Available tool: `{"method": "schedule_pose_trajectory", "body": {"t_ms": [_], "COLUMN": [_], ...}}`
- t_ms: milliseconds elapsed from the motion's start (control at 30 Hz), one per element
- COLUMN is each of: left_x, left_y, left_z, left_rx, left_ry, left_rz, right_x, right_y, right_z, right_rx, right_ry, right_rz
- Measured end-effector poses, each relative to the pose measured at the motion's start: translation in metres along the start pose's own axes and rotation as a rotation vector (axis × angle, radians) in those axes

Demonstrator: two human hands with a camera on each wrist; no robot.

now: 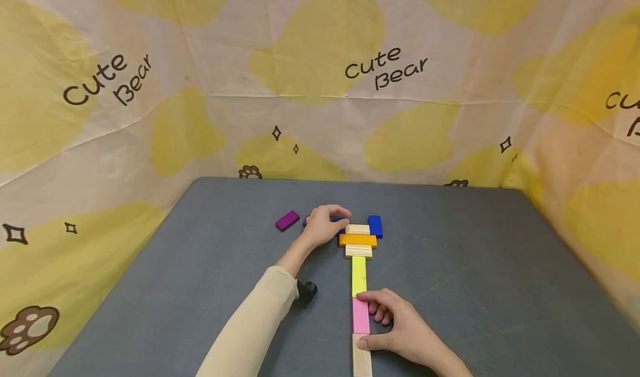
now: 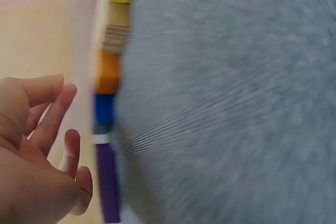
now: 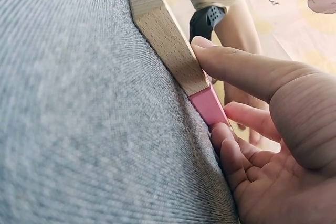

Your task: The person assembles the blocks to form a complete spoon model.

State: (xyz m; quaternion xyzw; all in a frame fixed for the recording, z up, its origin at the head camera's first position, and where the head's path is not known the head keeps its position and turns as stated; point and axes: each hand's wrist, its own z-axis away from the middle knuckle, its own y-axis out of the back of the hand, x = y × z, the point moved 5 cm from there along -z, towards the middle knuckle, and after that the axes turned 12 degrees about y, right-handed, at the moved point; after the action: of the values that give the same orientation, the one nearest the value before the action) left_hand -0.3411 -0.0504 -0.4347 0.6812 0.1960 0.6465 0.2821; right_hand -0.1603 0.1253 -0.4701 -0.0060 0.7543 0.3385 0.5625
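A row of wooden blocks runs away from me: a plain wood block (image 1: 362, 360), a pink block (image 1: 361, 316), a yellow block (image 1: 359, 276), then a crosswise orange block (image 1: 358, 240) between plain ones. My right hand (image 1: 400, 327) rests its thumb on the plain block and its index finger where pink meets yellow. In the right wrist view, its other fingers curl beside the pink block (image 3: 209, 106). My left hand (image 1: 324, 225) hovers at the far end over a partly hidden blue block (image 1: 338, 220). Its loosely bent fingers (image 2: 51, 119) hold nothing in the left wrist view.
A second blue block (image 1: 375, 226) stands right of the row's far end. One purple block (image 1: 287, 221) lies to the left, with another mostly behind my left hand. A black wrist device (image 1: 308, 292) sits under my left sleeve. Printed cloth (image 1: 310, 116) surrounds the grey table (image 1: 475, 266).
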Motion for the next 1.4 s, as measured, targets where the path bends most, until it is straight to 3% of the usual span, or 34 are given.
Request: {"method": "schedule_pose_trajectory", "body": {"t_ms": [200,367,467,567,733,933,1400], "left_x": [-0.016,-0.045,-0.060,-0.074,-0.094,-0.104,-0.108], "left_y": [0.050,0.094,0.109,0.112,0.105,0.098,0.094], "left_z": [0.025,0.039,0.040,0.037,0.031,0.026,0.027], "left_rx": [0.163,0.302,0.326,0.307,0.251,0.258,0.288], "left_ry": [0.001,0.089,0.133,0.177,0.266,0.340,0.330], "left_rz": [0.177,0.274,0.302,0.300,0.286,0.405,0.342], "right_x": [-0.002,-0.002,-0.001,0.000,0.002,0.001,0.001], "right_y": [-0.003,-0.001,0.001,0.001,0.001,0.002,0.000], "right_z": [0.000,-0.001,0.000,0.000,0.001,0.001,0.001], "right_rx": [0.006,0.011,0.012,0.007,0.002,0.001,0.003], "right_ry": [0.026,0.026,0.027,0.018,-0.005,-0.019,0.003], "right_rz": [-0.004,0.006,0.015,0.016,0.006,-0.002,-0.001]}}
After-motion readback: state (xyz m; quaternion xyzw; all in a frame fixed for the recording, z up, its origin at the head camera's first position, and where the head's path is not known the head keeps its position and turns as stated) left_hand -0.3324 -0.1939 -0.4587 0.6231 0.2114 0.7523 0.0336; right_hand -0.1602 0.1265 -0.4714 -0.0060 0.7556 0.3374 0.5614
